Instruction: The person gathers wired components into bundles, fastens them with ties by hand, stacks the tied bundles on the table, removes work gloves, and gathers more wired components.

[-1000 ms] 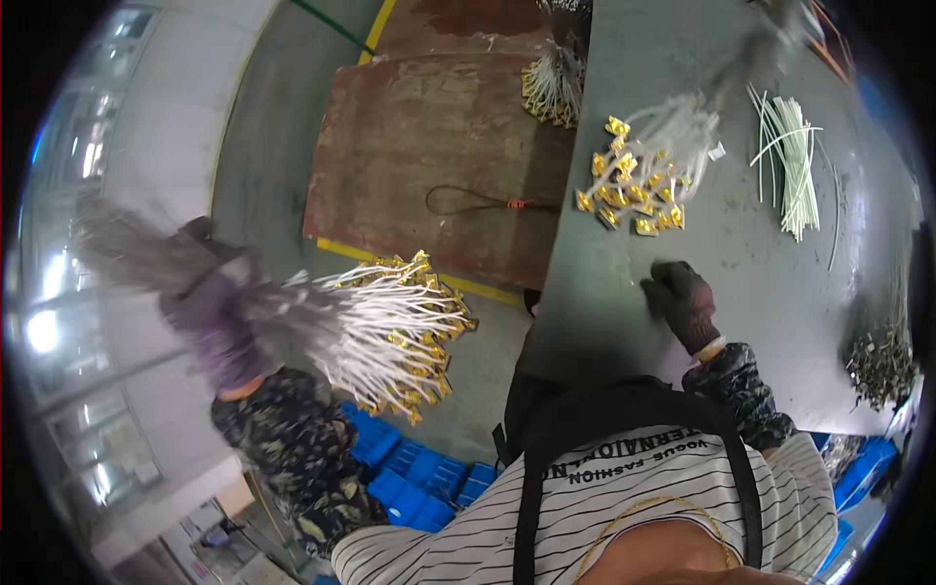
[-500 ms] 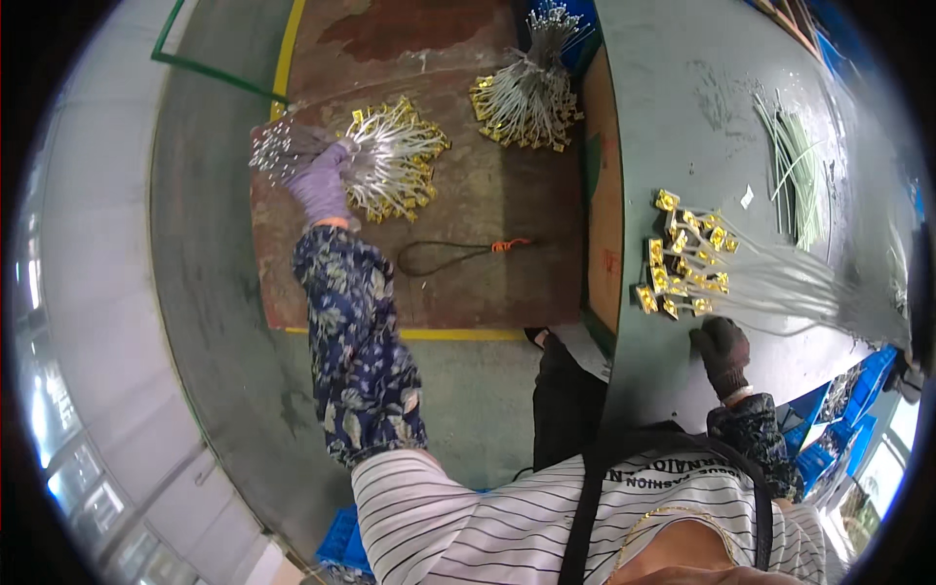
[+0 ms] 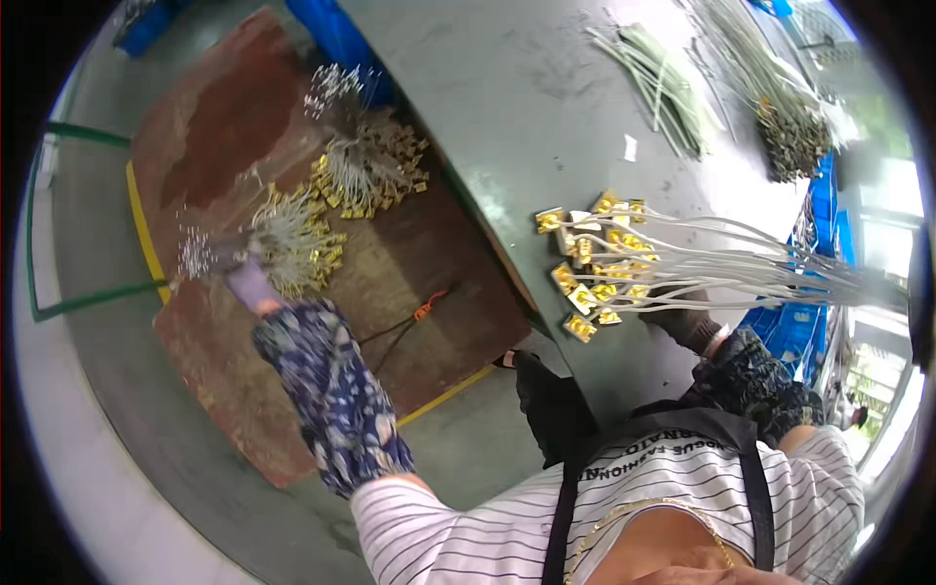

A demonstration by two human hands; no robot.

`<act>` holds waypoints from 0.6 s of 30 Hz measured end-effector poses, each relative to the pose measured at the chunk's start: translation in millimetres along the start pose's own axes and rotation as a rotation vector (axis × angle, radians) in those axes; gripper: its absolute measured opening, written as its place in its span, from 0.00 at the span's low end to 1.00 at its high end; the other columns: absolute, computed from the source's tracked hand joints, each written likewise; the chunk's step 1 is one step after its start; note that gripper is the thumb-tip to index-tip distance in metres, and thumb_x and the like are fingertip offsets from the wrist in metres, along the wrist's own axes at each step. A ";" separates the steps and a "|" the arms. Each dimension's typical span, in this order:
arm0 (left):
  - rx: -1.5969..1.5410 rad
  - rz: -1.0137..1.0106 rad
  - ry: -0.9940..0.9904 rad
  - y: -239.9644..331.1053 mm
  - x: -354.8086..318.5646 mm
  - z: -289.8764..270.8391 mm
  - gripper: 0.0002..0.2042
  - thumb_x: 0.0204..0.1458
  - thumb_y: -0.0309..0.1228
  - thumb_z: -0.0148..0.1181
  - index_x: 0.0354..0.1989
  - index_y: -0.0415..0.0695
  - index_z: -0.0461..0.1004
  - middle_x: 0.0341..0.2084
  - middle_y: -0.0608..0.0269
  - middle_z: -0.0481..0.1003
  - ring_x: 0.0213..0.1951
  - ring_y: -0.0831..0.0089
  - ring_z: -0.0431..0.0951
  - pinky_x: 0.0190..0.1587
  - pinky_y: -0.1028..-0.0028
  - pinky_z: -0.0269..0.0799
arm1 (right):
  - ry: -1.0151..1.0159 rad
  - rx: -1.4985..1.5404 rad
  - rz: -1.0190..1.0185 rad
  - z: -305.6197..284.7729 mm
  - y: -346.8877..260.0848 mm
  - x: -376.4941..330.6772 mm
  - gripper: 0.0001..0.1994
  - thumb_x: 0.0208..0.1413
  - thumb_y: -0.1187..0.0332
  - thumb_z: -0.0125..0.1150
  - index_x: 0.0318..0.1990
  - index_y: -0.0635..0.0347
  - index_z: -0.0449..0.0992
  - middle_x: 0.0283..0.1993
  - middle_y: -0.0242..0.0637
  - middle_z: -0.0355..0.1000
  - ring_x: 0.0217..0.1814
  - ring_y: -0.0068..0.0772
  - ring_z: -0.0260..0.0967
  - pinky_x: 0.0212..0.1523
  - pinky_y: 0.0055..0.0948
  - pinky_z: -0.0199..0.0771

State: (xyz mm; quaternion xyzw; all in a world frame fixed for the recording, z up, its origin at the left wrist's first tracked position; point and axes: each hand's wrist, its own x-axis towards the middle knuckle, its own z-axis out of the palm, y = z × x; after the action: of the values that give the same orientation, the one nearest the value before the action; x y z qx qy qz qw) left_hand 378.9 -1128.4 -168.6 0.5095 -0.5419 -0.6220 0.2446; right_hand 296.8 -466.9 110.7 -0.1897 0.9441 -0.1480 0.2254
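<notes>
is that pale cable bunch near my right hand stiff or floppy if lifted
The cable bunch is probably fairly floppy, since it bows and fans apart in thin lengths. Its yellow ends look blocky and crowd together, so they may droop or snag each other.

The grey counter (image 3: 526, 136) spreads beyond the right hand (image 3: 685, 322); farther out on it lie a sheaf of pale tubes (image 3: 668, 93), a white scrap (image 3: 630, 148) nearer that hand, and a dark-ended bundle (image 3: 795, 141) toward the far right; the brown board (image 3: 234, 375) stretches below the left hand (image 3: 252, 285), bearing, on that hand's right, a gold-tipped wire bundle (image 3: 366, 174) and an orange-bound dark cord (image 3: 397, 336).
</notes>
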 end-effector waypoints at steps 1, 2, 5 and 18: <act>-0.004 0.193 0.039 -30.5 -11.7 -53.0 0.28 0.47 0.39 0.69 0.52 0.33 0.70 0.45 0.55 0.75 0.39 0.66 0.74 0.43 0.68 0.70 | -0.021 0.086 -0.086 9.0 -10.3 6.7 0.11 0.47 0.56 0.66 0.27 0.54 0.79 0.28 0.34 0.75 0.30 0.35 0.73 0.30 0.34 0.72; 0.337 0.073 0.184 -58.2 -48.9 -40.5 0.23 0.52 0.34 0.63 0.53 0.33 0.68 0.45 0.55 0.75 0.38 0.65 0.73 0.43 0.67 0.70 | -0.002 0.080 -0.074 9.7 -15.1 8.4 0.11 0.47 0.56 0.66 0.27 0.54 0.79 0.28 0.34 0.75 0.30 0.35 0.73 0.30 0.34 0.72; 0.051 -0.176 -0.323 -81.8 -226.8 56.3 0.18 0.51 0.37 0.64 0.45 0.38 0.74 0.36 0.67 0.74 0.36 0.74 0.71 0.38 0.72 0.68 | -0.011 -0.112 -0.044 -0.8 13.4 -2.5 0.13 0.47 0.52 0.63 0.23 0.48 0.77 0.27 0.34 0.74 0.30 0.40 0.72 0.28 0.39 0.69; -0.105 0.157 -0.680 78.7 -598.6 127.0 0.18 0.56 0.41 0.60 0.43 0.37 0.73 0.33 0.65 0.74 0.36 0.75 0.73 0.41 0.73 0.71 | -0.569 1.813 0.045 3.7 -16.7 -81.2 0.26 0.67 0.49 0.40 0.50 0.67 0.72 0.43 0.41 0.74 0.45 0.35 0.73 0.46 0.35 0.74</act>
State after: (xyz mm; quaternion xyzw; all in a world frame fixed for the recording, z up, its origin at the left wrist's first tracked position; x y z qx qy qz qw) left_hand 461.3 -584.8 111.3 0.2167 -0.5973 -0.7623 0.1231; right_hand 370.5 -447.9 143.6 0.0467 0.3825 -0.7684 0.5110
